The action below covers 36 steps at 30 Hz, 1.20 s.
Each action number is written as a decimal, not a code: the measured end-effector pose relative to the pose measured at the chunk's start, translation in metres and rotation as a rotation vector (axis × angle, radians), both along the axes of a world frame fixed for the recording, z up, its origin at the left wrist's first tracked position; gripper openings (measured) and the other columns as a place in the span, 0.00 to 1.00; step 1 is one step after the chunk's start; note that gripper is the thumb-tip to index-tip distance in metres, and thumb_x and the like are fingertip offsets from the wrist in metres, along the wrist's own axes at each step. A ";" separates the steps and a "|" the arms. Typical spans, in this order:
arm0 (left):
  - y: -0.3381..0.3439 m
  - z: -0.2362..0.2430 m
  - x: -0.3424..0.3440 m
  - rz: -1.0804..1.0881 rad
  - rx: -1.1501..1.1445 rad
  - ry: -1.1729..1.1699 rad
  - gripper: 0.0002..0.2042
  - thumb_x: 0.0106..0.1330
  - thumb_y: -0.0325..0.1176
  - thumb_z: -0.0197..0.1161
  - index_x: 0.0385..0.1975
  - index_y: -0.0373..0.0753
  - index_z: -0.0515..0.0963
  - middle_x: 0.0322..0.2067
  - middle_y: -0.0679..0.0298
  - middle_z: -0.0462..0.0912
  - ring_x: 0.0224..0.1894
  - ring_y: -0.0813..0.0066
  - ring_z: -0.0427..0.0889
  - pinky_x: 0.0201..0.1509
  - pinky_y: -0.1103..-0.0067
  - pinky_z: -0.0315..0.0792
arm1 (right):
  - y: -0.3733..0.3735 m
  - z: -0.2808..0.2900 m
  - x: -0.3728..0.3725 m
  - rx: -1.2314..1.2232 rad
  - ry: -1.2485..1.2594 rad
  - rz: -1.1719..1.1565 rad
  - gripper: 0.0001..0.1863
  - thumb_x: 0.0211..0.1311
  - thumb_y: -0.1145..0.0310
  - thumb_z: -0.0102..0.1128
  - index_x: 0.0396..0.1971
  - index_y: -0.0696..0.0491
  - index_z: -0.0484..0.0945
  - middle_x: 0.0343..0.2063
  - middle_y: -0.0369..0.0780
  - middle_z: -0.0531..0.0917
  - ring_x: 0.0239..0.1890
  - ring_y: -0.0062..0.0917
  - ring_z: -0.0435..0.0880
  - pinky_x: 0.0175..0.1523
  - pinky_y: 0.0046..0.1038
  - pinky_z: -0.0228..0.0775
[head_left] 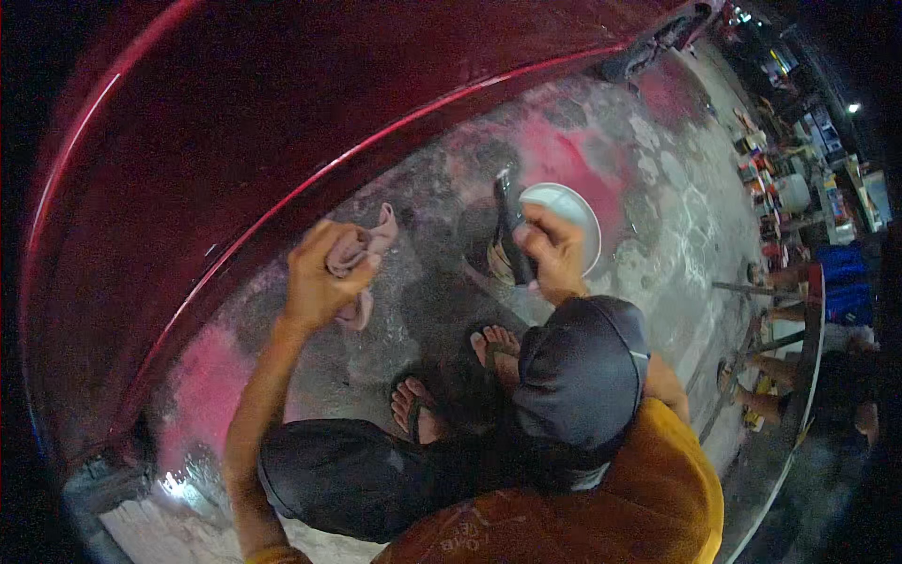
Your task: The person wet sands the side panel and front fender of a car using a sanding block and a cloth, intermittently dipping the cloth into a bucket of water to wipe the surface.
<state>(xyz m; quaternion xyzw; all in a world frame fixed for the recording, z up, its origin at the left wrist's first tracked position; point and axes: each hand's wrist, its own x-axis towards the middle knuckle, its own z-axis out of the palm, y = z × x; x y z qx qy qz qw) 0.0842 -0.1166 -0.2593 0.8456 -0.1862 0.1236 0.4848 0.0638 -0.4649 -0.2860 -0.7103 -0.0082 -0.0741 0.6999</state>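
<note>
My left hand (322, 273) is closed round a crumpled pinkish cloth (349, 252); one end sticks up past the fingers and another hangs below the palm. It is close to the lower edge of a glossy dark red car body (235, 122). My right hand (556, 246) is closed on a dark, elongated tool (507, 218) with a shiny upper end, blurred so that I cannot make out its kind. Just behind that hand a white round basin (584, 209) stands on the floor, partly covered by the fingers.
My sandalled feet (423, 406) rest on a wet concrete floor (676, 197) with pink stains. My bent knee (583, 367) rises below the right hand. At the far right are a bench (810, 348), another person's legs (761, 371) and cluttered items (794, 193).
</note>
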 end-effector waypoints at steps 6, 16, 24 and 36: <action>-0.015 0.030 0.026 -0.071 0.087 0.019 0.17 0.56 0.27 0.76 0.45 0.34 0.82 0.39 0.59 0.84 0.43 0.70 0.86 0.49 0.74 0.79 | -0.093 0.047 0.024 -0.033 0.115 -0.302 0.12 0.70 0.64 0.63 0.43 0.56 0.87 0.30 0.33 0.84 0.32 0.14 0.80 0.39 0.22 0.71; -0.095 0.033 0.072 -0.318 0.124 0.012 0.20 0.56 0.33 0.77 0.47 0.31 0.81 0.38 0.54 0.82 0.38 0.61 0.85 0.43 0.70 0.78 | -0.121 -0.022 0.076 -0.876 0.329 0.202 0.16 0.57 0.63 0.72 0.42 0.58 0.89 0.31 0.47 0.89 0.32 0.35 0.89 0.44 0.34 0.81; -0.130 0.015 0.088 -0.093 -0.219 0.465 0.23 0.58 0.32 0.75 0.52 0.30 0.79 0.41 0.58 0.87 0.42 0.74 0.85 0.49 0.73 0.80 | -0.165 0.006 0.044 -0.185 0.428 -0.037 0.18 0.62 0.72 0.67 0.50 0.64 0.83 0.38 0.38 0.88 0.40 0.21 0.84 0.47 0.27 0.78; -0.252 0.006 0.093 -0.341 -0.050 0.232 0.26 0.55 0.42 0.77 0.51 0.33 0.82 0.41 0.48 0.87 0.45 0.60 0.89 0.49 0.66 0.80 | -0.178 -0.002 0.025 -0.171 0.319 -0.180 0.10 0.63 0.72 0.64 0.41 0.60 0.86 0.32 0.34 0.84 0.36 0.18 0.81 0.43 0.24 0.74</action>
